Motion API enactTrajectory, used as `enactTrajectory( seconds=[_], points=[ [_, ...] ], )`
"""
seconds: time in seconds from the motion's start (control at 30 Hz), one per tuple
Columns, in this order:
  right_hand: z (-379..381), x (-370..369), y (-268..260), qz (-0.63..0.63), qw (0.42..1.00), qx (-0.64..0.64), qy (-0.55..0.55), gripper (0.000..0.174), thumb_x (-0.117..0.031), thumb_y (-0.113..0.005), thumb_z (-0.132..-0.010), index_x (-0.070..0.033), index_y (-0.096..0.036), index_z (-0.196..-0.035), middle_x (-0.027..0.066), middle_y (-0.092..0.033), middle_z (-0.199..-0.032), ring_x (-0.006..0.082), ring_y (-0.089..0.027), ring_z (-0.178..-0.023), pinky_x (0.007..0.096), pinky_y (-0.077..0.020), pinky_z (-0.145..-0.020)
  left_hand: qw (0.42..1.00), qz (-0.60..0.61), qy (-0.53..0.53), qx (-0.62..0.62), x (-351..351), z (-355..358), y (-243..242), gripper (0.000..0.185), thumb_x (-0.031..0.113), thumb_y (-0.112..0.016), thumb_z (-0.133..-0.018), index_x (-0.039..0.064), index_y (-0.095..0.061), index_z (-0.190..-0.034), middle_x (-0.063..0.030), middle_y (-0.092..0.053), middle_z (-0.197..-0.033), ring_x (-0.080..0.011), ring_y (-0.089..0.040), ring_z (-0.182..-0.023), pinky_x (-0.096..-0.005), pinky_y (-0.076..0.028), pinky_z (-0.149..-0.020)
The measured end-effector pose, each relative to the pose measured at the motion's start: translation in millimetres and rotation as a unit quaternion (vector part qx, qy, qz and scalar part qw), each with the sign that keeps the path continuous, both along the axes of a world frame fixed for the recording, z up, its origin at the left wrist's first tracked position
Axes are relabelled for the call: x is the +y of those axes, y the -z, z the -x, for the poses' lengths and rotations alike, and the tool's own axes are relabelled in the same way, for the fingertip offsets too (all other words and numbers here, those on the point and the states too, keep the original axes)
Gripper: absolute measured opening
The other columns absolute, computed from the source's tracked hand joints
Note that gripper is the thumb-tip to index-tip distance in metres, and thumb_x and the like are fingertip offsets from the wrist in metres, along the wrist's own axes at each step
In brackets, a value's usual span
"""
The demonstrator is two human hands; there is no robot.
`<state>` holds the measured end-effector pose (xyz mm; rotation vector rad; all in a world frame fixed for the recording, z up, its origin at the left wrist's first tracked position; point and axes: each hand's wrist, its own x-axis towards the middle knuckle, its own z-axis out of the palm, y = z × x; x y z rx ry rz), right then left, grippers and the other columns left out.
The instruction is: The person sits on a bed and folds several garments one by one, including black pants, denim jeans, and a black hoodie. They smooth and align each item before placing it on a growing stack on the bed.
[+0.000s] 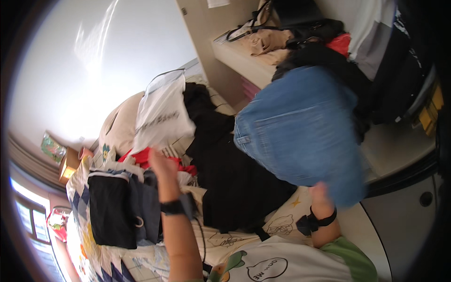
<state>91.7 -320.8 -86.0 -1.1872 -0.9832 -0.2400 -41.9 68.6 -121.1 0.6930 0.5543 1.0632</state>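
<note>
Blue denim jeans (299, 130), blurred by motion, hang raised at the right, with my right hand (321, 197) gripping their lower edge. My left hand (164, 167) is also blurred, just below a white plastic bag (158, 109) that bears dark writing. Whether those fingers touch the bag cannot be told. Between my hands a black garment (232, 176) is spread over the bed. A red cloth (142, 158) lies just behind my left hand. To the left of that forearm are a folded black garment (109, 211) and dark grey-blue clothing (146, 208).
A beige cushion (118, 121) rests against the wall behind the plastic bag. At the back right, a shelf (239, 61) carries bags and cloths. Dark clothes (394, 81) hang on the right. A patterned quilt (81, 197) covers the bed's left side, near a lit lamp (68, 169).
</note>
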Motion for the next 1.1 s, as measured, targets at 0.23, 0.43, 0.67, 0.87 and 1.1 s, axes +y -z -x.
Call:
enactTrajectory(
  seconds=[0.23, 0.43, 0.67, 0.87, 1.1],
  points=[
    [56, 46, 61, 0.383, 0.869, -0.273, -0.155, 0.032, 0.007, -0.057, -0.062, -0.013, -0.067, -0.085, 0.0033, -0.06, -0.099, 0.025, -0.054, -0.102, 0.0438, -0.0398, -0.1, 0.945, 0.027, 0.276, 0.173, -140, 89, 42, 0.064, 0.052, -0.038, -0.1, 0.013, -0.03, -0.15, -0.0135, -0.042, -0.146, -0.027, -0.045, -0.131, -0.0428, -0.034, -0.109],
    [9, 59, 88, 0.368, 0.927, -0.04, 0.059, 0.052, -0.009, -0.069, -0.079, -0.003, -0.048, -0.126, 0.018, -0.053, -0.123, 0.0364, -0.049, -0.115, 0.042, -0.0399, -0.1, 0.909, -0.106, 0.303, 0.266, -161, 96, 40, 0.057, 0.027, -0.05, -0.1, 0.02, -0.026, -0.151, -0.0112, -0.042, -0.142, -0.0212, -0.043, -0.128, -0.0405, -0.033, -0.108],
    [10, 107, 70, 0.441, 0.877, 0.146, -0.125, 0.05, -0.023, -0.078, -0.07, -0.006, -0.056, -0.111, 0.0126, -0.06, -0.103, 0.0317, -0.058, -0.101, 0.0428, -0.0428, -0.093, 0.914, -0.092, 0.198, 0.344, -160, 115, 65, 0.052, 0.036, -0.048, -0.101, 0.011, -0.035, -0.145, -0.0022, -0.05, -0.129, -0.0123, -0.049, -0.109, -0.0285, -0.039, -0.095],
    [112, 77, 31, 0.295, 0.836, -0.154, -0.436, 0.028, -0.01, -0.069, -0.073, -0.013, -0.063, -0.1, 0.0027, -0.058, -0.093, 0.0212, -0.056, -0.09, 0.0386, -0.0355, -0.095, 0.855, -0.272, 0.106, 0.43, -154, 155, -22, 0.059, 0.03, -0.048, -0.099, -0.002, -0.031, -0.145, -0.0191, -0.042, -0.143, -0.0266, -0.041, -0.132, -0.0384, -0.03, -0.11],
    [64, 89, 52, 0.34, 0.523, 0.212, -0.753, 0.033, -0.017, -0.07, -0.083, -0.007, -0.064, -0.114, 0.0102, -0.056, -0.122, 0.0263, -0.05, -0.121, 0.0439, -0.0319, -0.109, 0.578, -0.511, 0.32, 0.55, -185, 160, -74, 0.046, 0.014, -0.068, -0.075, 0.017, -0.063, -0.12, -0.019, -0.058, -0.115, -0.0388, -0.052, -0.113, -0.0492, -0.035, -0.105]
  ],
)
